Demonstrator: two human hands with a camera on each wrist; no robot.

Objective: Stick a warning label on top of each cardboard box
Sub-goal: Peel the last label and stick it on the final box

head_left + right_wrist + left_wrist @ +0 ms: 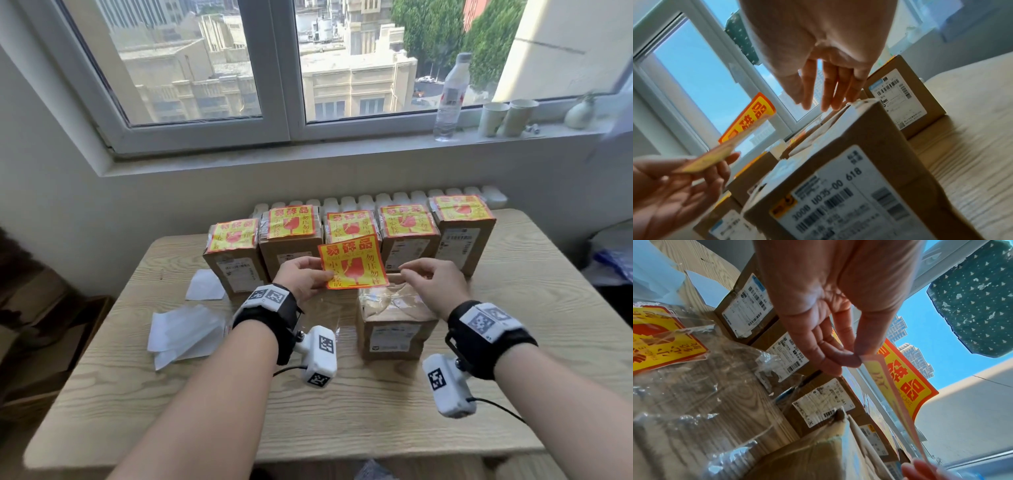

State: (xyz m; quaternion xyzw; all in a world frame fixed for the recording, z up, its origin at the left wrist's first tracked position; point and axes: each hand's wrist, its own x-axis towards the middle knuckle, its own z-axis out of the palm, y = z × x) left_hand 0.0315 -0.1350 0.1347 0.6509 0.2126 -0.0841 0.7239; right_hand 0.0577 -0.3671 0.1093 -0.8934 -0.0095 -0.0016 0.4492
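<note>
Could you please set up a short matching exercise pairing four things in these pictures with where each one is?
Things:
1. loose warning label
2. unlabelled box
3. water bottle
4. white backing sheets

Places:
A. on the windowsill
B. lying on the table's left part
C. pinched by the left hand, above the table
D. alone in front of the labelled row

Pairs: 1-C, 2-D, 3-A, 4-B
</note>
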